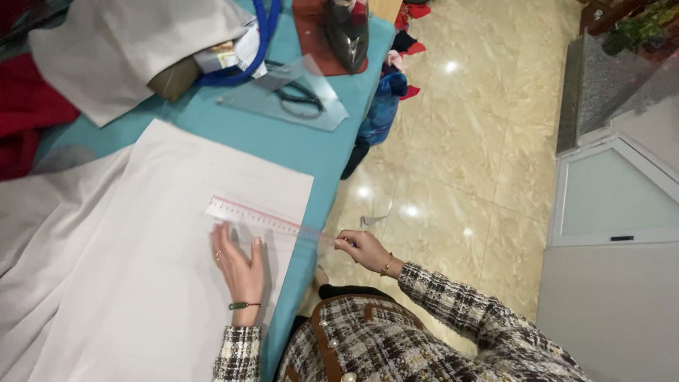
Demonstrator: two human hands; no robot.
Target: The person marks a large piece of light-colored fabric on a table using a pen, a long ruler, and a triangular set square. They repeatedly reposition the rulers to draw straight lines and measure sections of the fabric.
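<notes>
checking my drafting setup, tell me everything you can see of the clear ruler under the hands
The clear ruler is a long, flat, see-through plastic strip with a pinkish-red scale band along one edge. It lies slanted across the white sheet on the teal table, its far end jutting past the table edge. The left hand presses flat on it near the middle; the right hand pinches the overhanging end. It looks slightly blurred.

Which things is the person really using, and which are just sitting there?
In use: left hand flat on the white fabric; right hand pinching the end of the clear ruler.

Lying about: iron, scissors, clear set square, blue strap, red cloth.
</notes>
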